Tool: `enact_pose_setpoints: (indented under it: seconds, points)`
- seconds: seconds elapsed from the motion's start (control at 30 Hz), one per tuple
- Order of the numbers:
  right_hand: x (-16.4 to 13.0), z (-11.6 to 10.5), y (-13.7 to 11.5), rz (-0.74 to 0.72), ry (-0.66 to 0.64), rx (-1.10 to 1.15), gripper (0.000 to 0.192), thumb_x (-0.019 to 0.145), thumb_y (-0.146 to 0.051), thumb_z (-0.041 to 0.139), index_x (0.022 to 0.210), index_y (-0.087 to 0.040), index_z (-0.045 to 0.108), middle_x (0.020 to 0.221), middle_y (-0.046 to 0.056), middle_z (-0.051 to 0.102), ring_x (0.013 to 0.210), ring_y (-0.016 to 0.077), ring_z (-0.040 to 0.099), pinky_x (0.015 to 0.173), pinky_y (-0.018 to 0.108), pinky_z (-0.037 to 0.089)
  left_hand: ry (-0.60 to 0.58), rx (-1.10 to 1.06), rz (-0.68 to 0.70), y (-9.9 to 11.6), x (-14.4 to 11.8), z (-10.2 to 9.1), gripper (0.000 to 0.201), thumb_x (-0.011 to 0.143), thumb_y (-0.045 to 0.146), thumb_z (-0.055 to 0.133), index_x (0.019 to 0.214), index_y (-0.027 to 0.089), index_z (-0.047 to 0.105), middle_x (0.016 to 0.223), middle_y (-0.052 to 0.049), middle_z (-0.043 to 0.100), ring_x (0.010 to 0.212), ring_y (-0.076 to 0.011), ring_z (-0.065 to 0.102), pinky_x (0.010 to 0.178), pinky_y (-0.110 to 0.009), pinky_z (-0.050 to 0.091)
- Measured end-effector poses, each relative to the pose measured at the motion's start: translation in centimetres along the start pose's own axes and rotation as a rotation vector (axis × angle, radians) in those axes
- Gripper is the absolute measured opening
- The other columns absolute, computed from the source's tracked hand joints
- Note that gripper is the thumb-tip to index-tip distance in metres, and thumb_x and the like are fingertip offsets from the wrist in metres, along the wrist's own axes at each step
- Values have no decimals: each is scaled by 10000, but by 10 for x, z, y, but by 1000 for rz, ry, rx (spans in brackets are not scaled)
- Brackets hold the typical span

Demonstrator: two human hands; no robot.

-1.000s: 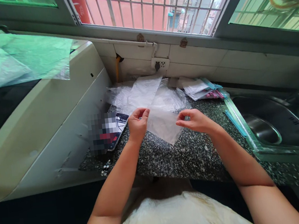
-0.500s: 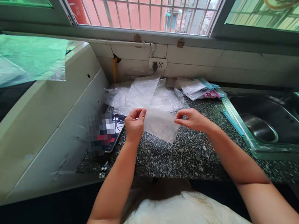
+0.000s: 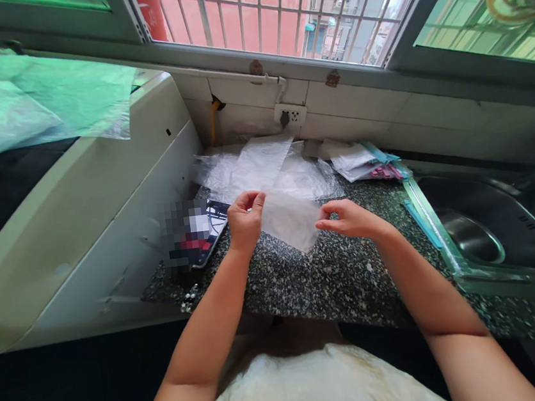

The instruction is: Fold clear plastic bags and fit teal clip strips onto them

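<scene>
Over speckled counter: both hands' grip pinching plastic bag; phone left.

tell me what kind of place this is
Most likely a home kitchen: a speckled stone countertop with a steel sink set into it, under a barred window, with a wall socket on the tiles.

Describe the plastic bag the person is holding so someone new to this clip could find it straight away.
Start at the speckled granite counter left of the steel sink. Just above it, the clear plastic bag is pinched between the left hand and right hand. Unlike the pile of bags lying flat by the wall, it is lifted off the counter.
</scene>
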State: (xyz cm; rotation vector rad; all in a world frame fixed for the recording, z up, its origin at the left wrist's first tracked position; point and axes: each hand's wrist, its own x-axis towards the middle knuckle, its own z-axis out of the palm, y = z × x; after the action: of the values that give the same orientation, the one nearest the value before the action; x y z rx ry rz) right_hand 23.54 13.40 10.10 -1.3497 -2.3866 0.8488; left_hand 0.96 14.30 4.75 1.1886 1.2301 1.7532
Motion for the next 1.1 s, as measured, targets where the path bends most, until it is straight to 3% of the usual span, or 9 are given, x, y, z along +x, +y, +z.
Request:
enact_pose_setpoints:
  seconds: [0.17,0.43,0.6,0.77,0.87,0.93,1.03,1.1]
  points:
    - [0,1,3,-35,10,-5,169,777,-285,542,653,-189,605,664,-1,641,634,104,539,622,266,404,2,27,0,0,0,-1,220,711,380,659,688,162,636,627,4,627,590,-112,556,601,-227,448]
    - [3,3,8,-34,3,2,176,782,-286,537,649,-188,598,656,-5,635,630,102,537,616,263,405,-2,43,15,1,0,0,200,719,358,656,683,162,637,620,8,620,589,-111,553,604,-226,447]
    - [-1,-7,9,4,-58,7,152,743,-333,615,729,-181,612,720,7,633,681,126,561,650,279,440,-39,27,13,1,-1,-1,192,725,349,655,692,160,645,617,12,622,580,-103,548,598,-221,441]
    - [-3,-12,11,-37,14,47,400,651,-393,722,981,-187,628,918,55,647,854,181,592,794,335,474,-91,20,17,1,-4,0,184,731,345,654,689,166,646,626,13,624,586,-101,549,605,-221,444]
    - [2,-3,10,-80,76,76,426,661,-391,719,1023,-190,618,973,70,641,898,189,588,826,347,471,-152,25,14,1,-8,2,175,722,338,657,684,167,652,626,10,621,583,-102,539,599,-223,440]
    - [5,5,7,-98,89,77,353,677,-360,708,974,-190,623,938,58,644,870,176,584,804,331,467,-209,29,20,2,-11,4,171,718,333,657,679,166,653,626,8,619,588,-104,534,599,-224,436]
    - [7,12,3,-103,72,46,100,739,-280,628,753,-184,607,755,12,618,738,133,550,721,285,437,-267,25,31,3,-13,6,176,721,331,651,676,161,650,627,7,614,594,-106,527,604,-226,432]
    - [7,13,1,-95,46,49,126,766,-239,571,654,-181,566,658,-13,576,662,108,511,673,264,407,-267,22,31,4,-14,6,182,722,334,650,679,157,649,632,6,613,600,-107,526,614,-227,435]
